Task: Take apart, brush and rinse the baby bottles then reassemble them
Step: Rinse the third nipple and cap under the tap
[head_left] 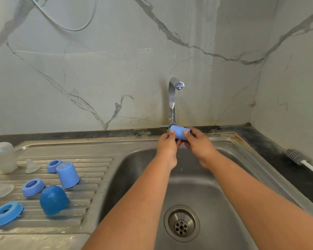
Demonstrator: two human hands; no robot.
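Both forearms reach over the sink [224,177]; left hand [167,145] and right hand [199,143] grip clamped on a light, stiff, wet-slick blue cap [179,132] under the tap [173,98], I judge.

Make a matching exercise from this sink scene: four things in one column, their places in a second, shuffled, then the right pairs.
Things:
1. light blue cap
2. bottle brush
3. dark blue dome cap
4. clear bottle

Places:
A. far left of the drainboard
B. on the dark counter right of the sink
C. gripped by left hand and right hand under the tap
D. mouth down on the drainboard, near the basin's edge

Pairs: 1-C, 2-B, 3-D, 4-A
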